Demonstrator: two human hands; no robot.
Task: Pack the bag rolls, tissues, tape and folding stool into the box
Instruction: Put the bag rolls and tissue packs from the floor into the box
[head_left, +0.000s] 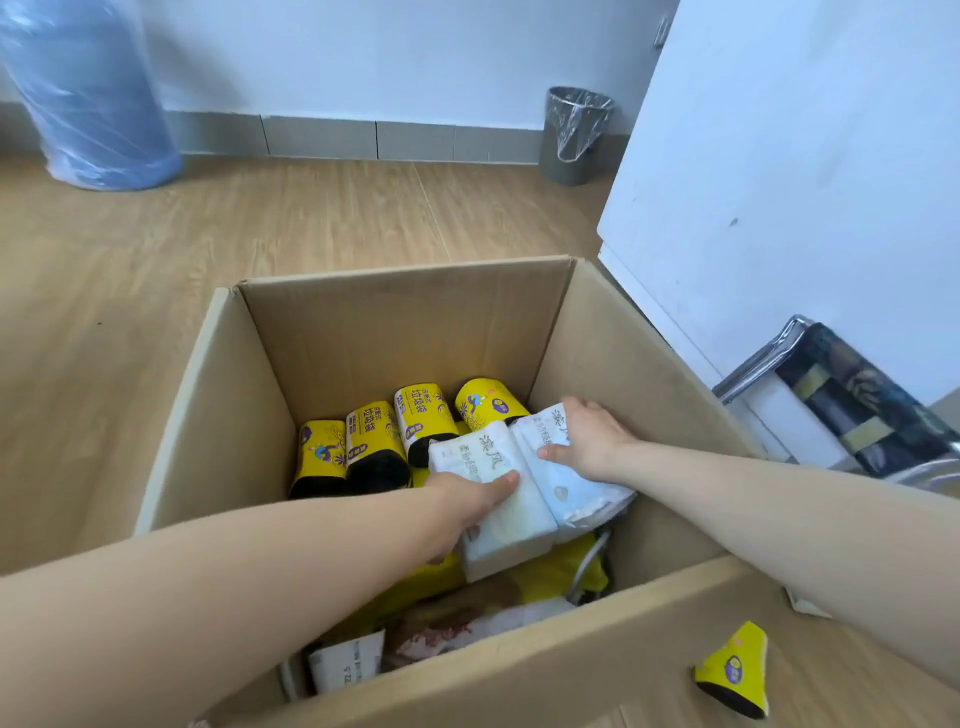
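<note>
An open cardboard box (395, 322) stands on the floor in front of me. Several yellow-and-black bag rolls (371, 441) lie in a row along its far side. Both my hands are inside the box, each on a white tissue pack. My left hand (467, 506) grips the left tissue pack (498, 514); my right hand (584, 436) holds the right tissue pack (571, 483). The two packs lie side by side over yellow and white items at the bottom. One more bag roll (735, 670) lies on the floor outside, front right. The folding stool (852, 400) leans folded at the right. No tape is visible.
A white cabinet (779, 156) stands right behind the box. A grey waste bin (571, 135) with a plastic liner sits by the back wall. A blue plastic-wrapped cylinder (88, 98) stands at the back left on the wooden floor (208, 234).
</note>
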